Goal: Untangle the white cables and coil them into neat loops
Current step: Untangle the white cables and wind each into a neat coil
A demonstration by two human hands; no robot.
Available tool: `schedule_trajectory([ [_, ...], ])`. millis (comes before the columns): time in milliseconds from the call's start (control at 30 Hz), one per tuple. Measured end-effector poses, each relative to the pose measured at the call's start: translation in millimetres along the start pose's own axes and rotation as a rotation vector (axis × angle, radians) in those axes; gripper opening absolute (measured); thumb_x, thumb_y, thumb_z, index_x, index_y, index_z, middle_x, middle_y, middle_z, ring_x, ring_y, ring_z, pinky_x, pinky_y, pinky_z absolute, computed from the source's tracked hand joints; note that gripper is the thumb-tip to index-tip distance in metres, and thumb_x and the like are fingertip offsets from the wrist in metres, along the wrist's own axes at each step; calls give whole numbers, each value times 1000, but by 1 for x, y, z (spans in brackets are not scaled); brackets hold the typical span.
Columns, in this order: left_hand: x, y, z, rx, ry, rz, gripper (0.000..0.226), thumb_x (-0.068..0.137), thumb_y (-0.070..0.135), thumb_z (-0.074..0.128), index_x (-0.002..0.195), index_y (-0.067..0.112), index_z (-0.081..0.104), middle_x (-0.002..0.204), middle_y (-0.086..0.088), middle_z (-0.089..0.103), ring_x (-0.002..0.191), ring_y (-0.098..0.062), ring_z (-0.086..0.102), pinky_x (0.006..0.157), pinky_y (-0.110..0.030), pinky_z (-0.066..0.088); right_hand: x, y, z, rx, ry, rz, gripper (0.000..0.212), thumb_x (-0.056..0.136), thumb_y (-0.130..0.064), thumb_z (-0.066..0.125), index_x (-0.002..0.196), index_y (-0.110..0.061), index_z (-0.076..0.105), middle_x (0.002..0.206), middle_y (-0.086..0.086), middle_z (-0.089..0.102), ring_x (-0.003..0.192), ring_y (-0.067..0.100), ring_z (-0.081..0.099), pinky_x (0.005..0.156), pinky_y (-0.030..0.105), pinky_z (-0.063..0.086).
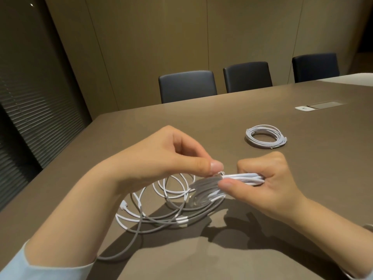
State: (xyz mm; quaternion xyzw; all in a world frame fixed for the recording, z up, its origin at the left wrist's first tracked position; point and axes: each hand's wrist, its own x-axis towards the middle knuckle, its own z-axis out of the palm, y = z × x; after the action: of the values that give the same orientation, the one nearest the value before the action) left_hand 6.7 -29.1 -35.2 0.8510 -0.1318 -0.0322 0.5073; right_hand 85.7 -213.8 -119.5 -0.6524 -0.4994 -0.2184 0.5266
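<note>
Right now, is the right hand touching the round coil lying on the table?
Apart. The head view shows bare table between the right hand and the coil.

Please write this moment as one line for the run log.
right hand: holds cable bundle | left hand: pinches cable near bundle | loose cables: tangled on table | finished coil: lies apart

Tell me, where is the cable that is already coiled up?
In the head view, the finished coil lies flat on the table, right of centre, just beyond the right hand and nearer than the table's power socket panel.
</note>
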Motion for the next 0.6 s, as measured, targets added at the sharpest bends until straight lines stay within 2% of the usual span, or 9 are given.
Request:
schedule_trajectory([
  [100, -2, 3, -1, 54, -2, -24, 19, 69, 27, 82, 82, 14, 81, 82, -9, 76, 80, -16, 69, 80, -28, 53, 2, 0, -1, -72, 52, -75, 60, 87, -50, 62, 44, -15, 39, 50, -13, 22, 48, 3, 20, 48, 10, 15],
  [267, -2, 4, 2, 27, 1, -6, 16, 70, 15, 77, 84, 7, 80, 84, -13, 75, 81, -22, 70, 80, -28, 55, 1, 0, -1, -128, 64, -117, 61, 86, -49, 62, 43, -12, 41, 53, -20, 23, 48, 0, 22, 48, 9, 15],
  [433, -1, -1, 2, -25, -31, 5, 12, 74, 7, 78, 85, 9, 79, 87, -15, 75, 80, -19, 68, 77, -25, 53, 1, 0, 0, -76, 48, -61, 64, 86, -53, 62, 43, -11, 41, 47, -9, 24, 47, 2, 21, 47, 11, 16],
  [533, 1, -5, 1, -90, -54, -2, 14, 75, 5, 71, 86, 9, 79, 85, -13, 74, 79, -17, 67, 75, -23, 51, 1, -2, 0, 23, 11, -12, 54, 84, -56, 61, 48, -20, 44, 47, -18, 27, 44, -1, 25, 46, 10, 19],
  [600, 2, -6, 1, -136, -87, -15, 16, 75, 1, 69, 86, 8, 79, 85, -13, 74, 79, -17, 68, 74, -20, 51, 0, -2, 1, 79, -23, 21, 53, 83, -57, 62, 50, -19, 47, 44, -13, 31, 43, -1, 28, 45, 10, 21],
])
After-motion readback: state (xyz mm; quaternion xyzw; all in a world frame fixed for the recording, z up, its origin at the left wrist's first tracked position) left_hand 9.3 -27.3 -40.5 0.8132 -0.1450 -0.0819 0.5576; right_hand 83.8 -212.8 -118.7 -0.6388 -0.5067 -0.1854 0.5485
